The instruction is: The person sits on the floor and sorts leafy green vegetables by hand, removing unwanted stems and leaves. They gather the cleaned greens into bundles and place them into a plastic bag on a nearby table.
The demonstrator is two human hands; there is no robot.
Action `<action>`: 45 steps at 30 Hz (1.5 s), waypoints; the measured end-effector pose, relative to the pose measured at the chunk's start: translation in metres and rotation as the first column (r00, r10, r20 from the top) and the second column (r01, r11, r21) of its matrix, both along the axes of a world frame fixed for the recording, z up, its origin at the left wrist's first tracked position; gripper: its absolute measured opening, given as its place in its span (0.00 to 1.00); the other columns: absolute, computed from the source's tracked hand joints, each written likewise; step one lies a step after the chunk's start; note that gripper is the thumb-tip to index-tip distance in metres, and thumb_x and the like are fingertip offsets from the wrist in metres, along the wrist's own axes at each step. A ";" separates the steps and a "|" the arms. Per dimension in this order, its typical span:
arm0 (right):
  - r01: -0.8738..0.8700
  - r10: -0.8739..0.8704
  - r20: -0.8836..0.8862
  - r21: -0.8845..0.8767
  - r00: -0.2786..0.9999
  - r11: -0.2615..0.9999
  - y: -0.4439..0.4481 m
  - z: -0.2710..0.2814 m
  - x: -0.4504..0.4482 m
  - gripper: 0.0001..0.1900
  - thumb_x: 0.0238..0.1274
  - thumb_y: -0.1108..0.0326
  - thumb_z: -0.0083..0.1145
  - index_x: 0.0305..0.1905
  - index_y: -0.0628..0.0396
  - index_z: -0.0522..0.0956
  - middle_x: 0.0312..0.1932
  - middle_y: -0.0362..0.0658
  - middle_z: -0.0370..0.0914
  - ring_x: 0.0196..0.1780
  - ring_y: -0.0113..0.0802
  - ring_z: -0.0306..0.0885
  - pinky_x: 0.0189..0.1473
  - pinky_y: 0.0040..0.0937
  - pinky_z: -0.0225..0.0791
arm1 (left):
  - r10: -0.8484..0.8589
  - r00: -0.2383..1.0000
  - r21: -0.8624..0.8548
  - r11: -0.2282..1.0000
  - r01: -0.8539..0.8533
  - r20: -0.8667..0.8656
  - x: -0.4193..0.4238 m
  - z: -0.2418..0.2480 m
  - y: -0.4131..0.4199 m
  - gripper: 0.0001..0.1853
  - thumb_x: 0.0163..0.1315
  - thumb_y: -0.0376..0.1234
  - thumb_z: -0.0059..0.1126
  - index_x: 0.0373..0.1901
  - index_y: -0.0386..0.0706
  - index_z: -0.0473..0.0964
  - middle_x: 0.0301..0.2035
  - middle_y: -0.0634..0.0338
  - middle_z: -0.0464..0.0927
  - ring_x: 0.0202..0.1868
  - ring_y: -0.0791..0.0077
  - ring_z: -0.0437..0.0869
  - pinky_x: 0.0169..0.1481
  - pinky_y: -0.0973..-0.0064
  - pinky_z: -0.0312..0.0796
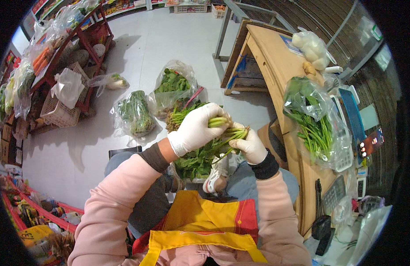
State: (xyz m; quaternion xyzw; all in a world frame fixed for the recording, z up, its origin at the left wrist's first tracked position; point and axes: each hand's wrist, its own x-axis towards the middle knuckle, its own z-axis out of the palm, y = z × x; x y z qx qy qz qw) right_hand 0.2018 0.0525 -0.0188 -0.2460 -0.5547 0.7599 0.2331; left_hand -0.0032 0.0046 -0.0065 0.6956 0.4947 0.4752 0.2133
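Observation:
My left hand (195, 129), in a white glove, is closed around pale green vegetable stems (217, 122). Close beside it my right hand (252, 147), gloved too, pinches the cut ends of a few thin leafy-green stems (237, 133) between thumb and fingers. Where these stems run behind the left hand is hidden. Beneath both hands, between my feet, lies a heap of leafy greens (193, 166). Another bunch with brown roots (174, 122) shows past my left wrist.
Bagged greens (135, 113) and an open plastic bag of leaves (173, 81) stand on the floor ahead. At right, a wooden desk (271, 56) carries bagged greens (313, 126) and a phone (371, 143). A vegetable rack with a plastic crate (60, 113) stands left.

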 end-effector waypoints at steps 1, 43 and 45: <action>0.002 -0.002 -0.009 -0.043 1.000 0.999 -0.001 0.002 0.001 0.29 0.55 0.75 0.58 0.65 0.65 0.70 0.54 0.44 0.79 0.52 0.28 0.76 0.54 0.26 0.70 | 0.026 0.999 -0.044 0.999 -0.024 0.048 -0.002 -0.001 0.000 0.07 0.61 0.27 0.64 0.38 0.37 0.77 0.37 0.57 0.83 0.40 0.69 0.85 0.48 0.73 0.77; 0.362 -0.392 0.063 0.269 0.918 0.892 -0.002 -0.036 -0.025 0.08 0.55 0.69 0.72 0.35 0.59 0.82 0.32 0.38 0.82 0.36 0.25 0.77 0.43 0.28 0.71 | 0.117 0.953 -0.555 0.830 0.061 0.279 -0.007 -0.011 0.004 0.07 0.61 0.29 0.66 0.38 0.35 0.79 0.30 0.67 0.80 0.34 0.83 0.77 0.41 0.80 0.71; 0.343 -0.383 0.088 0.298 0.920 0.891 -0.002 -0.033 -0.024 0.10 0.55 0.66 0.72 0.35 0.59 0.82 0.31 0.39 0.82 0.35 0.27 0.77 0.42 0.30 0.71 | 0.153 0.939 -0.602 0.795 0.068 0.309 -0.006 -0.010 0.002 0.06 0.62 0.28 0.65 0.37 0.35 0.79 0.30 0.68 0.79 0.29 0.85 0.75 0.35 0.83 0.69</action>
